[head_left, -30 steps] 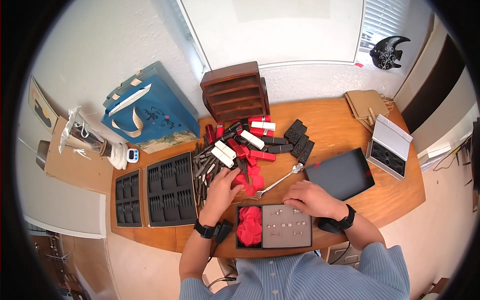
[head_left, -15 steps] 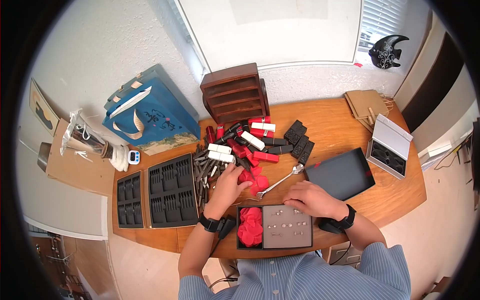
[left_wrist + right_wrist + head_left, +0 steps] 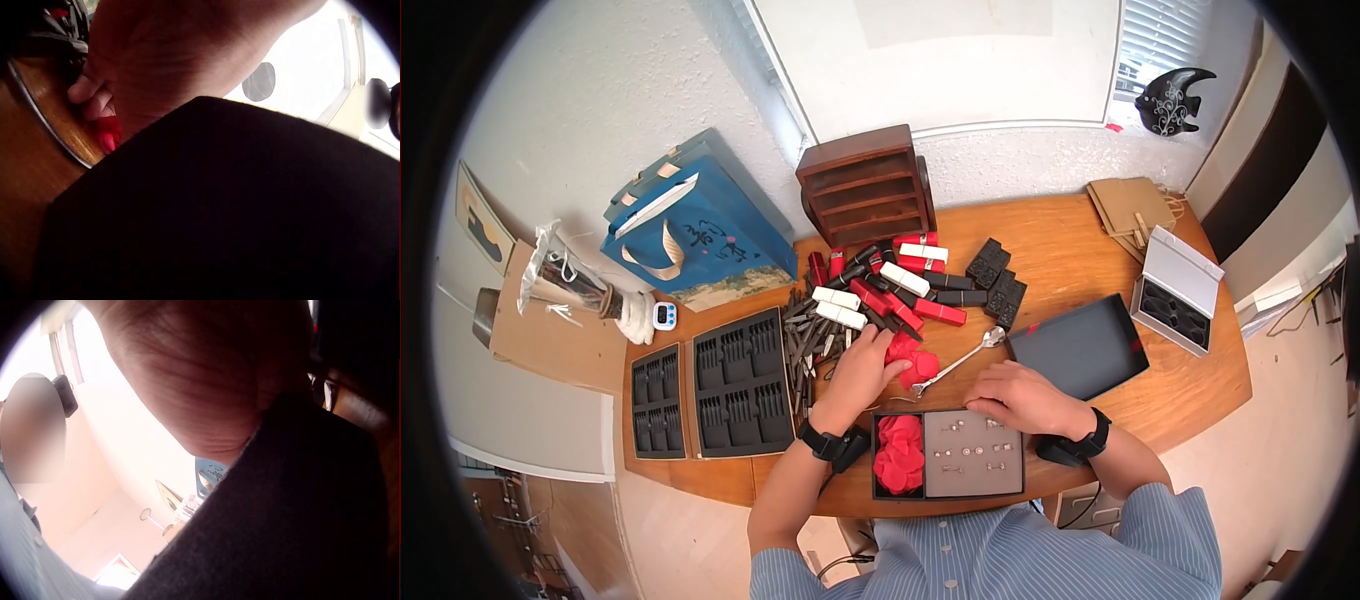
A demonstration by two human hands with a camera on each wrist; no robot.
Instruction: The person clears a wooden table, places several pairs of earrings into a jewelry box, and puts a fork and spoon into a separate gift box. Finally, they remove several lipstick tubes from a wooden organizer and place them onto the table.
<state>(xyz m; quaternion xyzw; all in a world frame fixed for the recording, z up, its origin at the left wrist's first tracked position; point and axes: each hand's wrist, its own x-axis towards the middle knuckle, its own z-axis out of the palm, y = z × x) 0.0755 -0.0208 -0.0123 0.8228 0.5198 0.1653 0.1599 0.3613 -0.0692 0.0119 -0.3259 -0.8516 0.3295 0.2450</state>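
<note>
In the head view my left hand [image 3: 862, 368] is bent around a bunch of red petals [image 3: 913, 362], its thumb against their near side. The left wrist view shows its curled fingers [image 3: 90, 100] with red petals [image 3: 109, 134] beside them. My right hand [image 3: 1022, 397] lies at the far rim of a black box [image 3: 1022, 470], its fingers loosely bent; their tips are hidden in the right wrist view. More red petals [image 3: 899, 453] fill the box's left compartment, and a grey pad [image 3: 960, 482] with small silver jewellery fills the right one. A silver spoon [image 3: 960, 363] lies between the hands.
Red, white and black lipstick tubes [image 3: 863, 290] lie heaped beyond my left hand. Black slotted trays [image 3: 743, 380] are at left, a black lid [image 3: 1085, 345] and an open white box [image 3: 1175, 300] at right. A wooden rack [image 3: 868, 190] and blue bag [image 3: 700, 225] stand behind.
My left hand has shifted slightly to the right, and the spread petals are bunched closer together. White tubes beside it were shifted early on. The right hand stays at the box rim.
</note>
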